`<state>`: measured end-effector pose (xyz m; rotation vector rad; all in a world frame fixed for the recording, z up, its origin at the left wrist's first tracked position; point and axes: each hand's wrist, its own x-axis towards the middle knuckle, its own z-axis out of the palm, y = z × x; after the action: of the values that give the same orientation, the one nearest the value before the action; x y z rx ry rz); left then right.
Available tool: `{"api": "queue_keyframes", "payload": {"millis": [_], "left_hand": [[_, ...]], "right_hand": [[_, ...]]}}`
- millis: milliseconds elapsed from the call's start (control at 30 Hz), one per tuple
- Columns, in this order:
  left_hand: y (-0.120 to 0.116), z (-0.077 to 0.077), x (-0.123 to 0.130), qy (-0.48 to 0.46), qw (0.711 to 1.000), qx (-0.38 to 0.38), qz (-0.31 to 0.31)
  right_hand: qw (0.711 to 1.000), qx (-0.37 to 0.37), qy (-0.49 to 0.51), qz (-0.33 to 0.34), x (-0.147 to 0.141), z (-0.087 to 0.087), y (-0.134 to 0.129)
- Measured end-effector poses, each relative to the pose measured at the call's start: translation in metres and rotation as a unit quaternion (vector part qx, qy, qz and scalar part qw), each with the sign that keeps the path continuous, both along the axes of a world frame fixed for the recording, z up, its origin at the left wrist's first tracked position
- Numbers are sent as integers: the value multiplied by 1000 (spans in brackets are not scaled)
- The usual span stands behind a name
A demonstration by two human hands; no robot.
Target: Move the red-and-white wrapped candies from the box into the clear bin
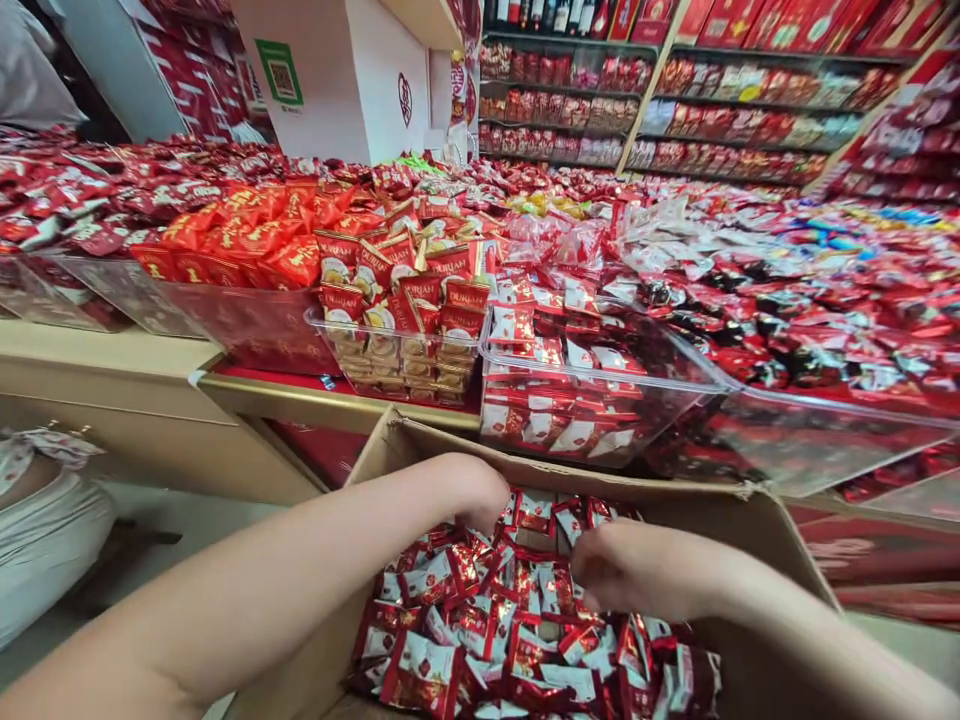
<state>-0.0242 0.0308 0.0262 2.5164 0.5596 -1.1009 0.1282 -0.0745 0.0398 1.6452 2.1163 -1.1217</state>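
Observation:
An open cardboard box (757, 520) stands in front of me with many small red-and-white wrapped candy packets (480, 620) inside. My left hand (476, 490) reaches into the far side of the box, bent at the wrist. Its fingers point down among the packets and are hidden. Across from it, my right hand (630, 565) is over the packets at the right of the middle. Its fingers curl inward and look closed, slightly blurred; what they hold, if anything, is hidden. Between the hands, packets and a little of the box's bottom show.
Just beyond the box, a clear bin (600, 380) holds similar red-and-white packets. Left of it are durian-labelled packets (427, 290) and orange-red packets (255, 235). More filled bins (840, 420) extend right. Stocked shelves (562, 95) rise behind. A seated person's clothing (45, 540) shows at left.

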Motion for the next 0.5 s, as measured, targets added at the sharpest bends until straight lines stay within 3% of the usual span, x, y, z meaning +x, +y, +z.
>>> {"api": "queue_keyframes", "payload": {"millis": [67, 133, 233, 367, 500], "left_hand": [[-1, -1, 3, 2, 1000, 11, 6], [-3, 4, 5, -1, 1000, 18, 18], [-6, 12, 6, -7, 999, 16, 37], [-5, 11, 6, -19, 998, -1, 57], [-4, 8, 4, -43, 996, -38, 63]], "right_hand": [[998, 24, -47, -22, -2, -51, 4], [996, 35, -69, -35, -6, -92, 6], [996, 30, -81, -34, -9, -125, 2], [998, 29, -48, -36, -5, -124, 0], [995, 70, 16, -68, 2, -89, 9]]}}
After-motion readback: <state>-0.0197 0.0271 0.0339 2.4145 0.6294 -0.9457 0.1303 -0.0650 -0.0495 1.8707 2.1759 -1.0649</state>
